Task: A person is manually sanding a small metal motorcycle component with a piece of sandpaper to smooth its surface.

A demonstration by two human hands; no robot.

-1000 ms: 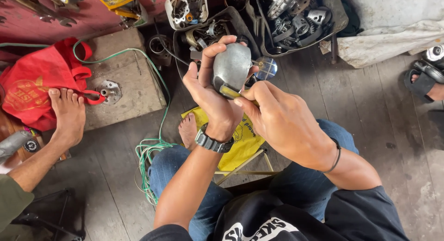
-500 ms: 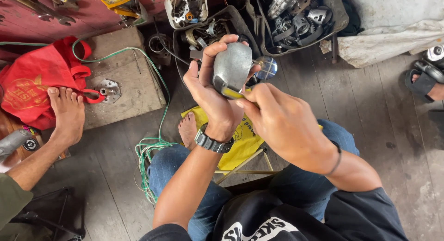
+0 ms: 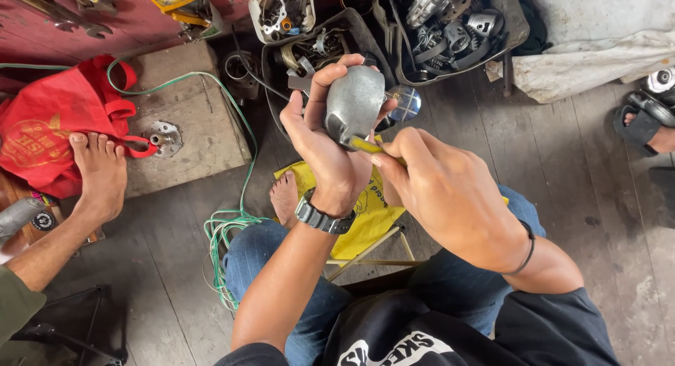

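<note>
Two hands are working over the lap in the head view, the only one there is: the left hand is gripping a grey metal casing, fingers wrapped round its rounded back and thumb curled over the top, holding it up in front of the knees and above the yellow cloth; the right hand is pinching a thin yellow tool, with its tip going into the lower edge of the casing. To do this step well, I judge, the left hand needs to be clamping the casing without letting it roll, while the right is feeding the tool in line with the opening and pressing gently, since a slanted push could be slipping off the smooth metal toward the left palm. A round shiny part is showing just behind the casing; whether it is joined to it I cannot tell. Counting: one casing, one tool, one cloth, one watch on the left wrist, one dark band on the right wrist. On the plank floor, one red bag is lying at the left with another person's bare foot resting on it, one green cable is coiling beside the knee, one round plate is sitting on a board, and three trays of engine parts are standing at the top, their contents too jumbled to count.
</note>
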